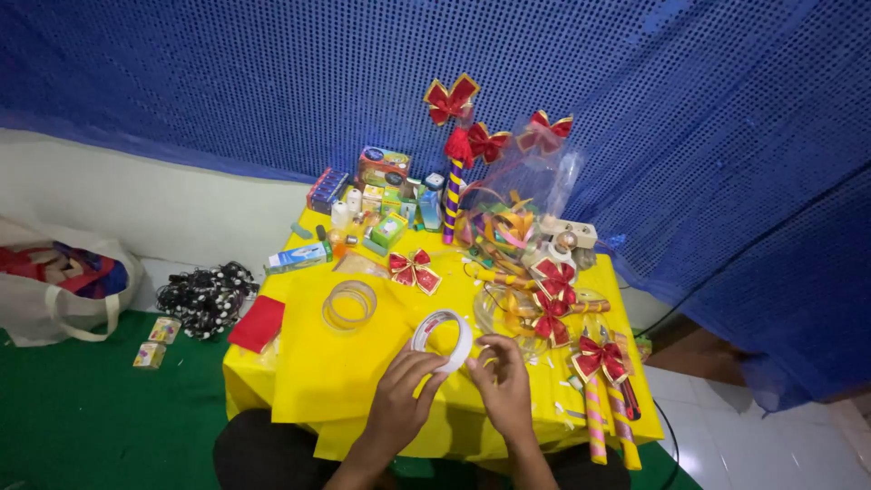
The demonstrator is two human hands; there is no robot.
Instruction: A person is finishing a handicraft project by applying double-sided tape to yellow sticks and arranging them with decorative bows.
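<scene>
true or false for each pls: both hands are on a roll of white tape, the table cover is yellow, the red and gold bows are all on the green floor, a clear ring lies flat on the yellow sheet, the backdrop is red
1. Both hands are on a roll of white tape. True: the left hand and right hand hold the white tape roll between them.
2. The table cover is yellow. True: the yellow table cover drapes over the edges.
3. The bows are all on the green floor. False: the red and gold bows sit on the table and on sticks.
4. A clear ring lies flat on the sheet. True: the clear ring lies left of the tape.
5. The backdrop is red. False: the backdrop is blue.
</scene>
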